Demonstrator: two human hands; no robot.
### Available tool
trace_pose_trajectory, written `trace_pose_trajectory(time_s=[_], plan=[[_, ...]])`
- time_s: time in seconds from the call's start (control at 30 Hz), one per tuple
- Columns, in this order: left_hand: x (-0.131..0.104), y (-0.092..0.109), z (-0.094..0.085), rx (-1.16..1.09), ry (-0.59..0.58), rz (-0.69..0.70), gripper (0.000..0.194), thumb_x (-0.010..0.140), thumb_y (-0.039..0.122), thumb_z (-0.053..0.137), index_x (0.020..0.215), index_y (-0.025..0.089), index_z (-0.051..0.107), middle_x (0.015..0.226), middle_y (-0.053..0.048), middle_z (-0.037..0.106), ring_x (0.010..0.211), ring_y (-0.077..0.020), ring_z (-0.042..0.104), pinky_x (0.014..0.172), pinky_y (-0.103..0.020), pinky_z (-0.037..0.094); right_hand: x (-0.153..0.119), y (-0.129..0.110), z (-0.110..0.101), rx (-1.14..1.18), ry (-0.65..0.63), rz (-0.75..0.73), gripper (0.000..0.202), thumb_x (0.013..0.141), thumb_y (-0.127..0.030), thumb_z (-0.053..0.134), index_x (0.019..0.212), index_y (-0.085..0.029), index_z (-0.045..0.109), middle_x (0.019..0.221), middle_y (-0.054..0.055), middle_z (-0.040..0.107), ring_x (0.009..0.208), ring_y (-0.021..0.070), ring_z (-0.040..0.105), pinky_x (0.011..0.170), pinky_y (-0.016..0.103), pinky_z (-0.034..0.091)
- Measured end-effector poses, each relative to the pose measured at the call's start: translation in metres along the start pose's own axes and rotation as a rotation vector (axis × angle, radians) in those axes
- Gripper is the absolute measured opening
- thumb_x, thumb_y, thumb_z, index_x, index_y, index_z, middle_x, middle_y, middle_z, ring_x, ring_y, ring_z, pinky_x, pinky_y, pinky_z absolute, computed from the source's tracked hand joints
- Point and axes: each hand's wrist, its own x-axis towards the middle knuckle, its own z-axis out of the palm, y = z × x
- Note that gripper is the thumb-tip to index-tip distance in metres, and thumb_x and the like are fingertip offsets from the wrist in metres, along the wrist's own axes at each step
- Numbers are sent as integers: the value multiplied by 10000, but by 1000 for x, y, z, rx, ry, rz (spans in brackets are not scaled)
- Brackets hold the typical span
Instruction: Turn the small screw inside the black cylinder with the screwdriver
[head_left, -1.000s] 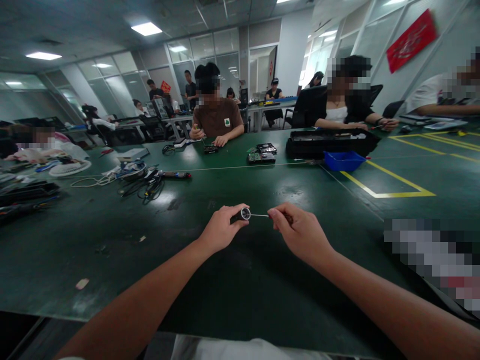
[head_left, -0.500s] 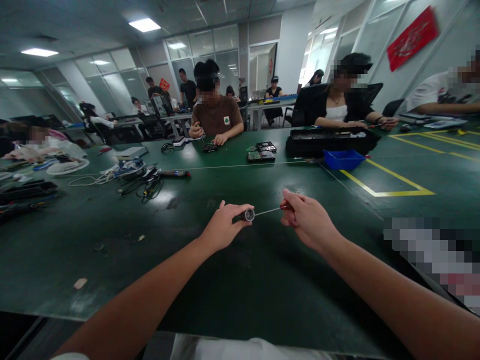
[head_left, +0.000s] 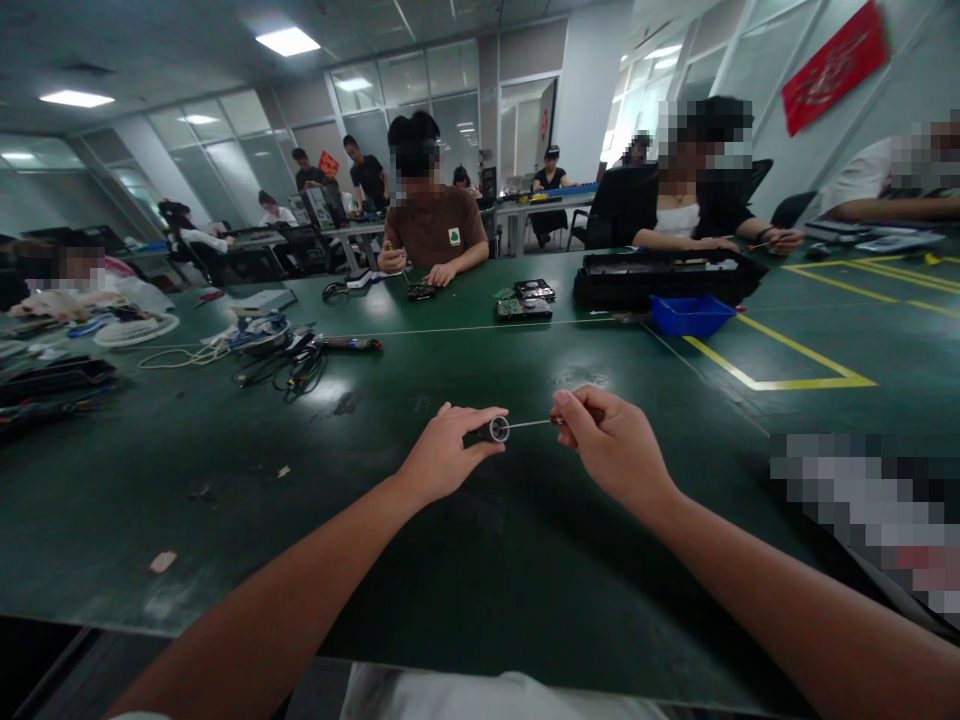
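Note:
My left hand [head_left: 448,450] is closed around a small dark cylinder [head_left: 498,430] with a silvery ring at its end, its round opening turned toward me and to the right. My right hand [head_left: 611,435] grips the reddish handle of a screwdriver [head_left: 529,424], its thin metal shaft pointing left. The shaft's tip reaches the cylinder's opening; how deep it goes I cannot tell. Both hands are held above the green table [head_left: 420,590]. My fingers hide most of the handle and the cylinder's far part.
Tangled black cables [head_left: 296,365] lie to the left, with a white cable ring behind. Ahead are hard drives [head_left: 523,308], a long black housing [head_left: 667,280] and a blue tray [head_left: 691,315]. Across the table a person in a brown shirt [head_left: 435,230] works on a small part.
My right hand has shifted slightly left and turned, bringing the screwdriver shaft more level and its tip to the cylinder's opening. My left hand has stayed nearly still.

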Motion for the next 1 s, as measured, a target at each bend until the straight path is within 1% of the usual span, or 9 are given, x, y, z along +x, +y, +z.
trace_pose_trajectory(time_s=[0.1,0.17,0.27,0.4,0.57,0.7,0.77,0.93,1.0], plan=[[0,0,0,1,1,15,421,868,295,713,1282,284,641,1155,-28,716,1026,-232,611,976,-430,438,-5,1,2,-25,31,-84,293,962,-485,509,921,-212,607,664,-2,631,573,165,606,559,310,446],[-1,0,0,-7,2,21,417,864,290,718,1275,284,648,1143,-25,717,1010,-227,612,917,-390,452,-7,2,4,-20,55,-146,246,964,-430,517,1077,-214,549,731,4,648,614,176,629,582,316,468],[-1,-1,2,-23,15,-2,418,863,286,719,1275,281,649,1110,-24,720,993,-222,623,893,-368,452,-10,2,5,-44,82,-253,237,955,-344,530,1148,-212,490,852,37,665,726,192,658,653,330,501],[0,-3,3,-34,35,-14,429,856,266,725,1277,285,648,1098,-19,718,995,-219,625,895,-360,449,-8,0,2,-109,62,-315,199,955,-314,524,1119,-201,525,922,66,682,788,199,669,701,338,505],[0,-4,4,-26,33,-15,425,855,255,722,1272,291,652,1066,-13,718,974,-211,623,878,-354,452,-5,-3,-3,-232,-15,-229,255,996,-402,447,906,-215,595,633,-1,607,524,160,563,516,296,391],[-1,-4,4,-20,23,-19,431,862,289,713,1287,292,642,1120,-20,712,1020,-222,617,909,-370,453,-7,-5,-2,-165,-25,-261,197,986,-335,453,1114,-212,540,802,46,667,680,199,640,612,322,454],[-1,-4,3,-16,16,-29,426,867,292,705,1289,293,641,1126,-22,711,1026,-227,617,914,-377,457,-7,-5,-1,-145,-28,-266,199,980,-311,452,1142,-214,515,843,58,673,737,213,653,652,335,467],[-1,1,2,0,-16,-58,420,864,281,699,1281,286,652,1084,-31,716,989,-235,627,888,-376,472,-4,-5,-3,-209,-74,-166,215,983,-395,460,902,-231,572,671,10,612,571,175,576,538,302,396],[-1,2,3,-3,-20,-76,417,856,280,706,1270,290,662,1082,-32,719,978,-236,635,885,-374,476,-5,-5,-3,-220,-79,-190,210,977,-373,470,861,-229,570,637,-1,592,542,163,551,524,295,373]])
